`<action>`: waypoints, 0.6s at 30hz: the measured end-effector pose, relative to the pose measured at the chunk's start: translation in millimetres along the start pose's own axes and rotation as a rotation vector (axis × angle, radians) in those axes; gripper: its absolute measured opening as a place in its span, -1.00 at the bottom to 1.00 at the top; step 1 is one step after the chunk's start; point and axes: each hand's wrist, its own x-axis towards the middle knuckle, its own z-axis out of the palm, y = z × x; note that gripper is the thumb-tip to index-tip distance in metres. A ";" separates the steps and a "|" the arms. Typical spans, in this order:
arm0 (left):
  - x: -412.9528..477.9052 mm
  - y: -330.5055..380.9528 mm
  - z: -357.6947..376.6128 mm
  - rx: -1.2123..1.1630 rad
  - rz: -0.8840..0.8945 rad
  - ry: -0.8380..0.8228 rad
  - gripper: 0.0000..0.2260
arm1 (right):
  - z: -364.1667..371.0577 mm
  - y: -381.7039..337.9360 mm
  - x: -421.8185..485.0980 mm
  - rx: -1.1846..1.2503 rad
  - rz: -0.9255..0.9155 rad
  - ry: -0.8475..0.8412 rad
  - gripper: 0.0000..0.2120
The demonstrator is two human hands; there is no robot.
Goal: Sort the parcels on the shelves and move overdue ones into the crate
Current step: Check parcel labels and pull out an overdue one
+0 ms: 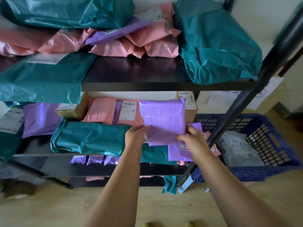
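1. My forearms reach in from 6 o'clock, drawing together at the front of the middle shelf (35, 145).
2. My left hand (136, 136) grips the purple parcel (164, 118) at its 8 o'clock edge, fingers curled onto it.
3. My right hand (191, 140) pinches the parcel's 4 o'clock corner, fingers bent, wrist angled inward.
4. The parcel is held up between both hands, above other parcels on the shelf.
5. The blue crate (246, 173) sits on the floor at 3 o'clock of my right hand, with a grey parcel (236, 149) inside.
6. A long teal parcel (90, 136) lies at 9 o'clock of my left hand.
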 end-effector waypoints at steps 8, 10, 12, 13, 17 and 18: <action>-8.8 28.6 6.6 -0.333 -0.108 -0.318 -0.41 | -7.6 -9.1 -6.2 -0.325 -0.451 0.178 -0.59; -11.5 32.8 6.3 -0.356 -0.129 -0.381 -0.44 | -4.7 -5.4 -8.0 -0.397 -0.566 0.184 -0.57; -13.6 34.3 3.9 -0.396 -0.150 -0.399 -0.56 | -2.2 -0.4 -6.1 -0.486 -0.673 0.179 -0.50; -14.0 33.9 3.0 -0.424 -0.160 -0.395 -0.62 | -2.4 1.2 -4.1 -0.521 -0.700 0.174 -0.48; -9.2 25.1 -3.2 -0.447 -0.170 -0.429 -0.65 | -6.6 -2.3 -3.9 -0.552 -0.692 0.114 -0.46; -9.6 23.6 -3.7 -0.448 -0.171 -0.428 -0.67 | -6.6 -3.3 -3.7 -0.531 -0.688 0.098 -0.44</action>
